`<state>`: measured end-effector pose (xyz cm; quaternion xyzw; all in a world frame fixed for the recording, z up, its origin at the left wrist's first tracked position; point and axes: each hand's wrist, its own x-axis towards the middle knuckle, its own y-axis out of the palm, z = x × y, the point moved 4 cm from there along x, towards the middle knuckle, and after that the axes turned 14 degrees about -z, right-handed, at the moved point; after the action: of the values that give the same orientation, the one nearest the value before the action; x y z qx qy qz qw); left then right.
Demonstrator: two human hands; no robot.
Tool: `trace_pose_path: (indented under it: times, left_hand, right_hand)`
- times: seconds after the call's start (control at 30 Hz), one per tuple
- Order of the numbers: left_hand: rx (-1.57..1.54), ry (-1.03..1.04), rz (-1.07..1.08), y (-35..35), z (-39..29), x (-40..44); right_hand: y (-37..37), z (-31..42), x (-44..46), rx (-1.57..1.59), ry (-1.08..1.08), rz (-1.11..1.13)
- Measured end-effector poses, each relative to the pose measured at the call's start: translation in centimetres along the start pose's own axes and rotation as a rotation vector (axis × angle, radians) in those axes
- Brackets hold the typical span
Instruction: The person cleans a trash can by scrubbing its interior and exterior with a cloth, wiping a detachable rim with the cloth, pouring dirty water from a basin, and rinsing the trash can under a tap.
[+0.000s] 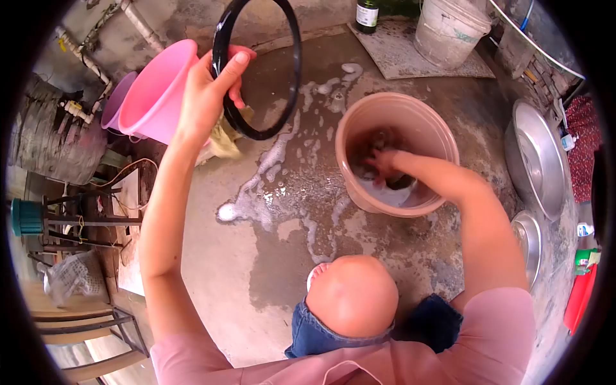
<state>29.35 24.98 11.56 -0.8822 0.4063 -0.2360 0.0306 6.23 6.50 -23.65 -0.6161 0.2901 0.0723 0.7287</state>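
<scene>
My left hand [215,86] is raised at the upper left, its thumb and fingers closed round the side of a glossy black ring [295,70]. The ring stands upright in the air, wet-looking and hollow in the middle. Just below that hand is a yellowish cloth [224,140]; whether it touches the hand I cannot tell. On the right, my right hand [384,163] reaches down into a brownish-pink tub [398,106] of murky water. Its fingers look spread near the surface, beside something dark [401,181] in the water that I cannot make out.
Soap suds [269,167] streak the wet concrete floor [218,276]. A pink bucket [157,90] lies tilted at the left. Behind are a green bottle [367,16] and a dirty white bucket [452,32] on a slab [410,58]. A metal basin [539,160] leans at the right.
</scene>
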Motion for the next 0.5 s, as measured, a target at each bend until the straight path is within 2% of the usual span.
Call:
trace_pose_path:
  times: [0.03, 0.07, 0.13, 0.17, 0.2, 0.3, 0.37, 0.43, 0.5]
  left_hand:
    - [-0.031, -0.036, 0.002, -0.2, 0.3, -0.1]
    - [-0.04, -0.046, 0.01, -0.4, 0.6, -0.3]
    - [-0.02, -0.049, 0.032, -0.7, 0.4, -0.9]
    - [-0.041, -0.064, 0.064, -0.6, 1.0, -1.0]
    - [-0.05, -0.078, 0.08, -0.3, 1.2, -1.2]
    - [-0.014, -0.036, 0.106, 0.7, 1.5, -1.1]
    - [0.14, 0.032, 0.115, 1.7, 1.3, -0.6]
    - [0.317, 0.113, 0.152, 3.4, 0.9, 0.0]
    - [0.363, 0.092, 0.213, 5.2, 1.0, 0.7]
  right_hand:
    - [2.9, -0.1, 0.7, -0.083, -0.108, 0.008]
    - [2.7, 0.9, -1.3, -0.147, -0.218, 0.094]
    - [7.0, -1.7, -1.8, -0.427, -0.378, 0.242]
    - [7.9, -2.8, -2.1, -0.398, -0.363, 0.293]
    - [12.9, -6.3, -0.2, -0.361, -0.465, 0.26]
    - [2.1, -3.2, -5.1, -0.073, -0.044, 0.319]
    - [-8.8, 0.2, -10.8, 0.261, 0.069, -0.065]
    - [-14.3, 0.2, -14.0, 0.419, -0.017, -0.519]
    - [-19.6, 0.6, -17.1, 0.538, 0.055, -0.972]
